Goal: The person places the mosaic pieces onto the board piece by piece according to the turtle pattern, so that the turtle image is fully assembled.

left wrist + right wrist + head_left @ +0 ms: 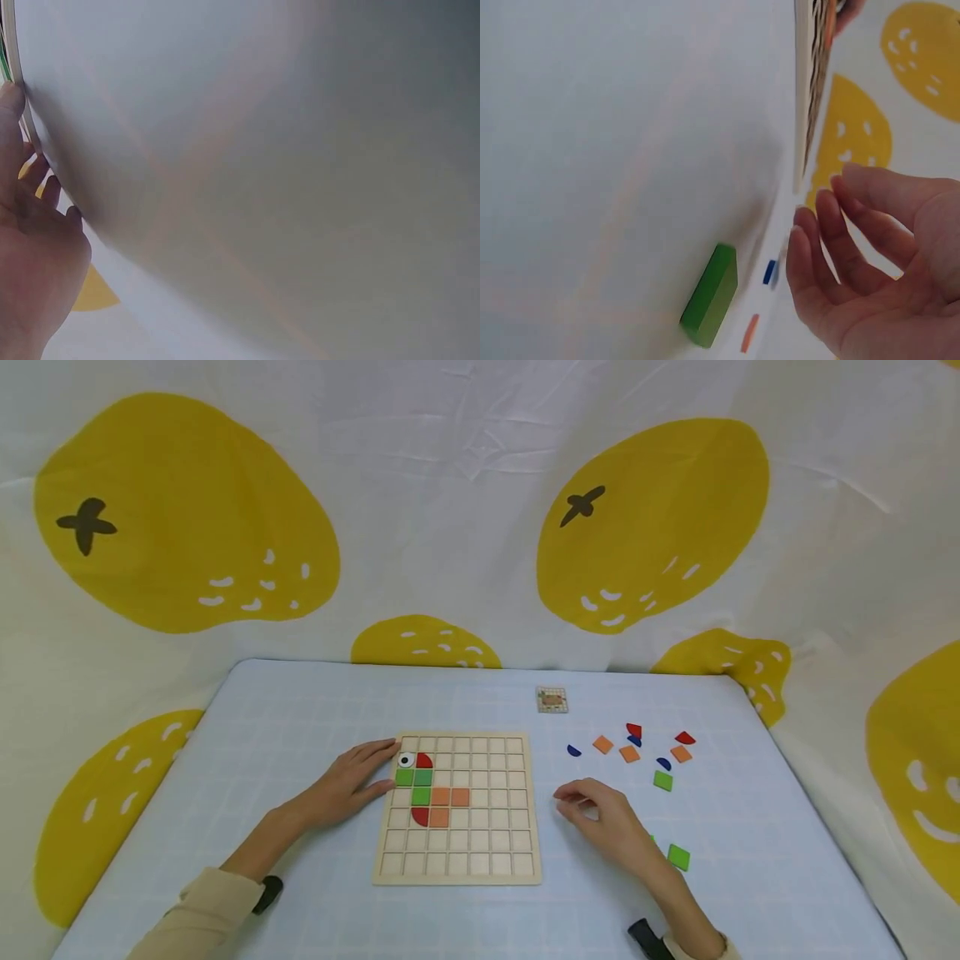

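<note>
A wooden grid board (480, 843) lies in the middle of the table in the head view. Its upper left cells hold a white eye piece (406, 760), red quarter-round pieces (423, 761), green squares (422, 796) and orange squares (439, 817). My left hand (351, 785) touches the board's left edge with extended fingers; the left wrist view shows the thumb and fingertips along that edge. Right of the board, my right hand (600, 818) hovers with loosely bent fingers. In the right wrist view, nothing shows between its thumb and fingertips, and a green square (711, 296) lies nearby.
Loose pieces are scattered to the right: orange squares (629, 753), blue half-rounds (573, 750), red pieces (686, 737) and green squares (678, 857), one partly hidden by the right wrist. A small picture card (552, 699) lies beyond the board. A fruit-patterned cloth (450, 527) hangs behind the table.
</note>
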Demonstrator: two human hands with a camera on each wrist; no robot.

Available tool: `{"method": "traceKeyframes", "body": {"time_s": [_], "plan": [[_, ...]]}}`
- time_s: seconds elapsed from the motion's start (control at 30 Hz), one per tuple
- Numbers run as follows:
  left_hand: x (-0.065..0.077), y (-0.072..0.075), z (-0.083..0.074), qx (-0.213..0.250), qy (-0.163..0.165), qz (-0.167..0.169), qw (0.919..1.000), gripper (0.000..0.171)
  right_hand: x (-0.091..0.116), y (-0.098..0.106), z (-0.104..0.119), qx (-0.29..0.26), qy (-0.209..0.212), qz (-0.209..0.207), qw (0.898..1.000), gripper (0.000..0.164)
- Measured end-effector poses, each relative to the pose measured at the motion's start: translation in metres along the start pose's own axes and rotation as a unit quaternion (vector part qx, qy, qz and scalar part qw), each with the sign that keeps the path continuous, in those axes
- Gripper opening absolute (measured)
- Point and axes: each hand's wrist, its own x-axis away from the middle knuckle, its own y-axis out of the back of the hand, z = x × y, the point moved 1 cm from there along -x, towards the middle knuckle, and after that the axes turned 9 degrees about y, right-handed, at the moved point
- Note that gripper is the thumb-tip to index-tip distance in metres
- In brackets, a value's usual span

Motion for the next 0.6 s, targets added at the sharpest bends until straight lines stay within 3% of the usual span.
{"method": "traceKeyframes", "body": {"time_s": [0.3,0.6], "plan": [[0.000,0.001,-0.001,0.000,0.000,0.000,1.0000,0.065,0.015,0.026,-0.015,0.037,-0.036,-0.005,0.999,0.019],[0.000,0.000,-0.001,0.005,0.000,0.001,1.0000,0.065,0.036,0.050,-0.030,0.059,-0.028,-0.008,0.998,0.019]]}}
